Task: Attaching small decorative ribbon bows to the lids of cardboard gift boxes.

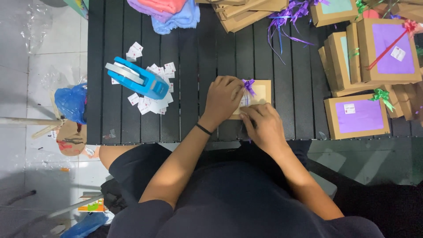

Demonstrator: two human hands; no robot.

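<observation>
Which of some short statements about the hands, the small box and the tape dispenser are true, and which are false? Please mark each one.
1. Both hands, the left hand and the right hand, rest on the small brown box. True.
2. The bow on that box is green. False: it is purple.
3. The blue tape dispenser lies to the left of the hands. True.
4. The left wrist is bare. False: it wears a dark band.
</observation>
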